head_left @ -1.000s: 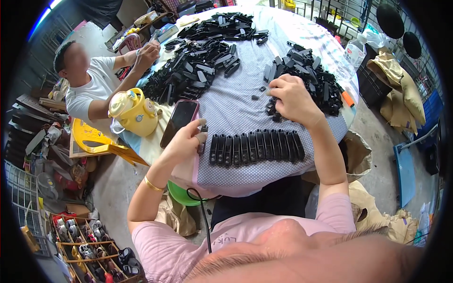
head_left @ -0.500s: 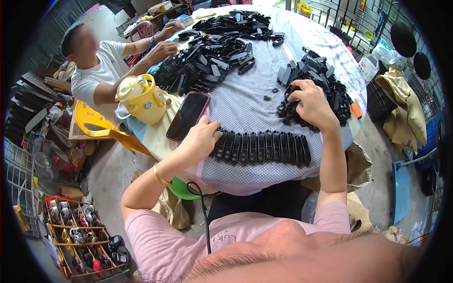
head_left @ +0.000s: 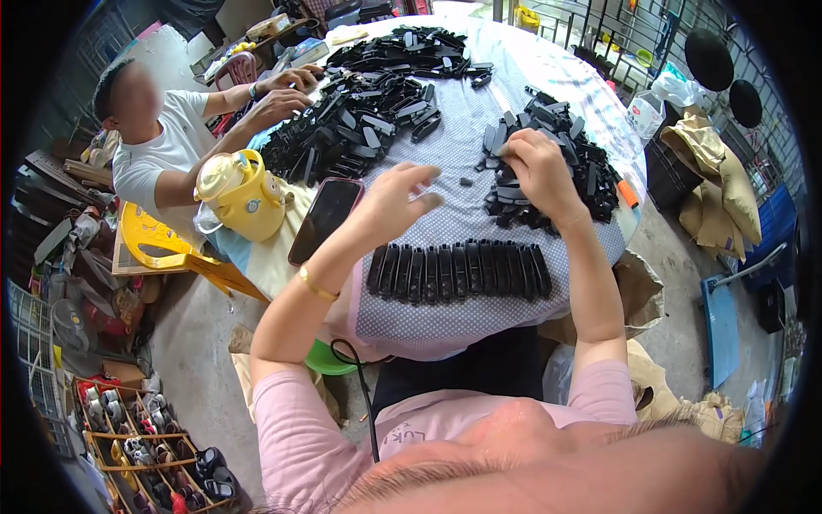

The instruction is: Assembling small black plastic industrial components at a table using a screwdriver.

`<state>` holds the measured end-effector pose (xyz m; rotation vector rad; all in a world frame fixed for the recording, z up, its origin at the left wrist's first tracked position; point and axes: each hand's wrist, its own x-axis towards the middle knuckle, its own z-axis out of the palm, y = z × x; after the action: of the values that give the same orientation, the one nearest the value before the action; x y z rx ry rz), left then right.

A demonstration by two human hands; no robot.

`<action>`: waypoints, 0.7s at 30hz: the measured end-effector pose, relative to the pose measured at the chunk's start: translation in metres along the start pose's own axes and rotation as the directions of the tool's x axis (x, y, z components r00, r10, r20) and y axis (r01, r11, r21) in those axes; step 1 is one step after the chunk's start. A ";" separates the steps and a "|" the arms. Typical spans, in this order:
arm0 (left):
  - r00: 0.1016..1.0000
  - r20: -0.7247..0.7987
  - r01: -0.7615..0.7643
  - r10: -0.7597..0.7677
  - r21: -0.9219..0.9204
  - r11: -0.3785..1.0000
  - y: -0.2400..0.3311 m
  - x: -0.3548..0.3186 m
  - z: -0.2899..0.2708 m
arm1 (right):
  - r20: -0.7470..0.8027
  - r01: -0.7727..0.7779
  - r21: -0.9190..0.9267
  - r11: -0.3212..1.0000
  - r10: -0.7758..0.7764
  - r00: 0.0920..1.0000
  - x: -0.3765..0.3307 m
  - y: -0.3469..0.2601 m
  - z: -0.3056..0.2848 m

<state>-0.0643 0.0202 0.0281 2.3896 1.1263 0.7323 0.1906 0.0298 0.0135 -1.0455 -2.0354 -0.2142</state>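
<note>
My left hand (head_left: 396, 204) hovers over the dotted cloth beside the phone (head_left: 326, 221), thumb and fingers apart with nothing between them. Below it, a row of slim black plastic pieces (head_left: 460, 271) stands side by side near the table's front edge. At the near edge of the right-hand pile of black plastic parts (head_left: 591, 176), my right hand (head_left: 541, 176) has its fingertips pinched together. Whatever they hold is too small or hidden to make out. One small black bit (head_left: 466, 181) lies on the cloth between my hands.
Across the round table (head_left: 505, 73) lie more heaps of black parts (head_left: 411, 51). A yellow jug (head_left: 244, 195) stands at the left, near a co-worker's hands (head_left: 282, 101). An orange marker (head_left: 628, 194) lies at the right edge. Paper bags (head_left: 706, 180) stand beyond the table.
My left hand has left the row's left end and risen away from me, its fingers opening. My right hand has shifted slightly left to the pile's edge, fingers now pinched.
</note>
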 end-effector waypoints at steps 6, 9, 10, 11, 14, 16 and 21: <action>0.991 0.056 0.128 -0.124 -0.684 0.718 -0.003 0.026 0.045 | 0.014 -0.156 0.403 0.902 0.164 0.986 -0.005 -0.031 0.027; 0.956 0.162 0.259 -0.243 -0.857 0.446 -0.007 0.023 0.041 | 0.128 -0.286 0.465 0.838 0.255 0.958 -0.005 -0.032 0.033; 0.956 0.135 0.236 -0.262 -0.882 0.408 -0.012 0.023 0.038 | 0.054 -0.158 0.308 0.938 0.148 0.987 -0.003 -0.031 0.032; 0.953 0.107 0.211 -0.283 -0.904 0.370 -0.016 0.024 0.035 | 0.001 -0.025 0.134 0.991 0.025 1.000 -0.001 -0.028 0.032; 0.942 0.157 0.225 -0.295 -0.951 0.212 -0.020 0.026 0.028 | 0.205 0.055 -0.080 0.995 -0.038 0.978 -0.007 -0.018 0.050; 0.930 0.234 0.271 -0.284 -0.957 0.101 -0.021 0.028 0.028 | 0.444 0.158 -0.246 0.956 -0.034 0.895 -0.012 -0.013 0.058; 0.899 0.367 0.372 -0.238 -0.928 -0.024 -0.026 0.021 0.025 | 0.570 0.147 -0.344 0.927 0.082 0.817 -0.002 -0.031 0.048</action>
<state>-0.0527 0.0495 -0.0001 0.8254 0.6005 0.7966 0.1398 0.0315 -0.0135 -1.4456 -2.6344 -0.3477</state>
